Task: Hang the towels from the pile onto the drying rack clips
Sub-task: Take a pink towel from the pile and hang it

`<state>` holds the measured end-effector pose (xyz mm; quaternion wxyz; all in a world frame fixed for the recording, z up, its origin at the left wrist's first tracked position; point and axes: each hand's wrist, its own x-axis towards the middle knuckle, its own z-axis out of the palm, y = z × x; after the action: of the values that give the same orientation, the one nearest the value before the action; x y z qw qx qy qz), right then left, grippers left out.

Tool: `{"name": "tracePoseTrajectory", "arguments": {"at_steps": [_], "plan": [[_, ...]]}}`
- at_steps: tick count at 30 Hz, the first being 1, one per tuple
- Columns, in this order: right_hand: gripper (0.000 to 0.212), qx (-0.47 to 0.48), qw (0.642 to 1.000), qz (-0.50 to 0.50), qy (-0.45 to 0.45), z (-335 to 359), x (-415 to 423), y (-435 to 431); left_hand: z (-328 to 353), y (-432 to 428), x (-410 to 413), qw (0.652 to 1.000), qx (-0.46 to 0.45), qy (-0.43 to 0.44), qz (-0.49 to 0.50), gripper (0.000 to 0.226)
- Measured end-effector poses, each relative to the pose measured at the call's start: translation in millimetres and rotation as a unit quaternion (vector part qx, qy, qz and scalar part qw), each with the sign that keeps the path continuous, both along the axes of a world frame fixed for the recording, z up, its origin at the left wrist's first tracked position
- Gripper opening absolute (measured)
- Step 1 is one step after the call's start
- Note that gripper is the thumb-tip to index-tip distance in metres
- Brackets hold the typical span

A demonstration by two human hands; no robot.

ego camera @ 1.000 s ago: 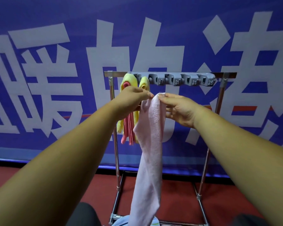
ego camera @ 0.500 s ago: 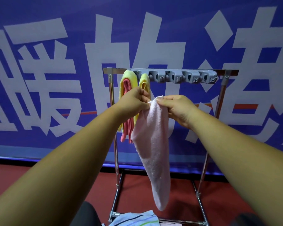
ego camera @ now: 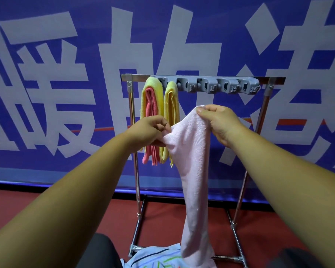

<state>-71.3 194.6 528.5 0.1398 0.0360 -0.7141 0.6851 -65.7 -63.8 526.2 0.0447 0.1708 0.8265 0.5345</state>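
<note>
My left hand (ego camera: 151,130) and right hand (ego camera: 219,122) had drawn apart, each pinching the towel (ego camera: 191,151) edge; spread, it looked ready for the clips (ego camera: 207,86).

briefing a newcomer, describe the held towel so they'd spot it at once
Before the blue banner stands a metal rack. Below its grey clips, the left hand and right hand hold a towel. Only it is pale pink and unclipped; the yellow towels hang clipped.

towels (ego camera: 160,117) left on rack (ego camera: 203,78), pile (ego camera: 155,257) below
</note>
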Motion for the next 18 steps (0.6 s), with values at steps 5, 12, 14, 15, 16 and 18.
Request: {"name": "tracePoseTrajectory", "arguments": {"at_steps": [5,12,14,15,16,18], "plan": [[0.009,-0.044,0.999,0.016,-0.011,-4,-2,1,3,1,-1,0.995,-0.089,0.031,0.033,0.028],[0.011,-0.059,0.998,0.032,-0.017,-7,-3,5,2,-2,-1,0.990,-0.082,0.091,0.074,0.036],[0.013,-0.057,0.998,0.027,-0.018,-8,-3,7,4,-1,-1,0.990,-0.062,0.103,0.075,0.049],[0.013,-0.055,0.998,0.023,-0.019,-10,-3,8,5,1,0,0.987,-0.081,0.118,0.073,0.051],[0.012,-0.052,0.998,0.021,-0.021,-11,-3,9,5,4,0,0.982,-0.107,0.138,0.074,0.048],[0.011,-0.047,0.998,0.022,-0.030,-15,-4,10,6,10,1,0.972,-0.132,0.175,0.084,0.036]]}}
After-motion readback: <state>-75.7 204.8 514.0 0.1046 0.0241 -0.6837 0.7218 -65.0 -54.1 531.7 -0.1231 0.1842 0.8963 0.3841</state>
